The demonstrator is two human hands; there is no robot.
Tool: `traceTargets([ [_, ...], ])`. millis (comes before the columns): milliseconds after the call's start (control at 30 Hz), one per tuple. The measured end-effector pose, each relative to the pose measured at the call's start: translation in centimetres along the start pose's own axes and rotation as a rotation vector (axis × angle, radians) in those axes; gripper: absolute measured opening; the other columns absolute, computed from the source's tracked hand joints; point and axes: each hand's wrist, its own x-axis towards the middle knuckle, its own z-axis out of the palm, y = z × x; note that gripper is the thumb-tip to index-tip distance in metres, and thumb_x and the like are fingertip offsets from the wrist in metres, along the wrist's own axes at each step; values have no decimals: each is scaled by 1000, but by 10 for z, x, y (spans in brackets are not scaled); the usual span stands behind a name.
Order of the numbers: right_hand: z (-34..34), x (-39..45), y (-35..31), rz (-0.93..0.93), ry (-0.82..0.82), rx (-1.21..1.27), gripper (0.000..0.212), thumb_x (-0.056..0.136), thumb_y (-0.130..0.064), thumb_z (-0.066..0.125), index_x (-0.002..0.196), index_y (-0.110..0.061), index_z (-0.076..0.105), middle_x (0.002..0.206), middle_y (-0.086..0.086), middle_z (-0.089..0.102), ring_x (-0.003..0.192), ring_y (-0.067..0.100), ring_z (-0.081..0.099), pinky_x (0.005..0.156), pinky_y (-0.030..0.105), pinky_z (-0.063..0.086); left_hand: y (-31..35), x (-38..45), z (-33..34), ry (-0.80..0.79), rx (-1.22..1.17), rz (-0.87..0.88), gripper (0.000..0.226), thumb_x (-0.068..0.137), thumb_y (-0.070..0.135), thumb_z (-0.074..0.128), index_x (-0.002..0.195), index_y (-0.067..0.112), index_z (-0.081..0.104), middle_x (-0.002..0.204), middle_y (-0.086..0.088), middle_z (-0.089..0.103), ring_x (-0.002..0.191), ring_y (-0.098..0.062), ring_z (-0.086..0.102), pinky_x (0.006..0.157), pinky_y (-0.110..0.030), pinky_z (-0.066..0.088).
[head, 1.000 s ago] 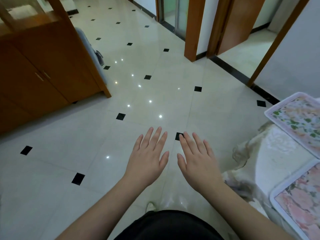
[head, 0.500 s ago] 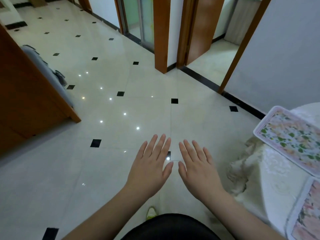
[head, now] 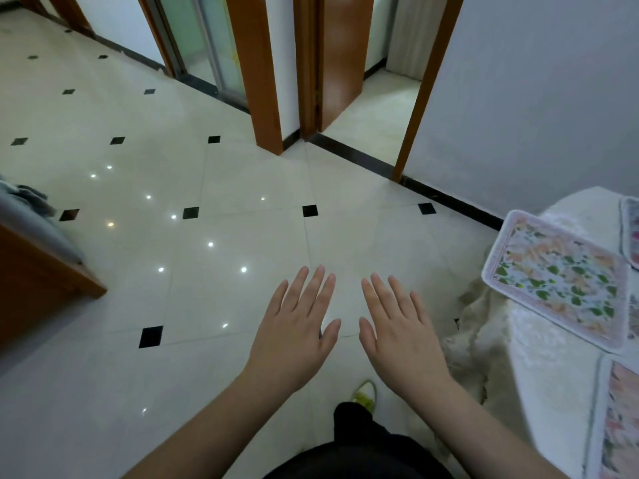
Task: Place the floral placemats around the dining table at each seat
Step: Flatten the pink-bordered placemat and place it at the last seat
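Note:
My left hand (head: 294, 326) and my right hand (head: 401, 330) are held out flat over the floor, palms down, fingers spread, holding nothing. At the right edge stands the dining table (head: 553, 385) under a cream lace cloth. A floral placemat (head: 556, 278) with a white border lies on it, its corner overhanging the table edge. A second placemat (head: 622, 423) lies nearer me at the lower right, cut off by the frame. A sliver of a third placemat (head: 631, 229) shows at the far right. Both hands are left of the table and touch no mat.
Glossy cream floor tiles (head: 207, 271) with black diamond insets fill the middle. A wooden cabinet (head: 31, 288) with grey cloth beside it stands at the left. Wooden door frames (head: 266, 74) and an open doorway (head: 373, 108) lie ahead. A grey wall (head: 536, 98) runs behind the table.
The view has swung to the right: the cabinet slid toward the left edge and more of the table and mats came in. My hands stay out flat and empty.

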Motion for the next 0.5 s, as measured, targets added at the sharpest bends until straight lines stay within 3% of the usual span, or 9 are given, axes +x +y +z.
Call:
traceTargets([
  [100, 3, 27, 22, 26, -3, 20, 67, 96, -43, 8, 157, -18, 24, 163, 1, 23, 152, 23, 17, 121, 44, 11, 1, 41, 8, -6, 12, 25, 65, 94, 57, -7, 152, 29, -20, 166, 6, -13, 152, -16, -18, 118, -34, -18],
  [167, 5, 47, 41, 44, -10, 45, 67, 96, -44, 8, 157, -18, 22, 164, 1, 22, 152, 23, 16, 122, 44, 12, 5, 71, 12, -35, 32, 37, 65, 92, 57, -11, 150, 32, -25, 165, 7, -18, 151, -17, -21, 118, -35, -20],
  [300, 1, 84, 79, 81, -5, 80, 66, 97, -43, 11, 156, -17, 24, 163, 2, 24, 151, 24, 18, 121, 45, 14, 25, 132, 7, -30, 37, 71, 66, 98, 54, -1, 159, 28, 1, 167, 3, 0, 154, -21, -4, 123, -39, -5],
  [433, -6, 116, 116, 85, 17, 90, 65, 98, -43, 15, 156, -17, 26, 163, 2, 25, 151, 24, 20, 120, 44, 13, 45, 188, 2, -37, 37, 103, 67, 99, 54, 2, 160, 27, 6, 168, 3, 4, 155, -21, -2, 124, -40, -1],
  [500, -7, 131, 132, 78, 4, 95, 63, 100, -43, 17, 158, -18, 19, 165, 0, 18, 152, 23, 13, 121, 43, 7, 53, 211, 1, -46, 49, 120, 67, 99, 54, 2, 160, 26, 6, 168, 3, 4, 155, -21, -2, 124, -40, -1],
])
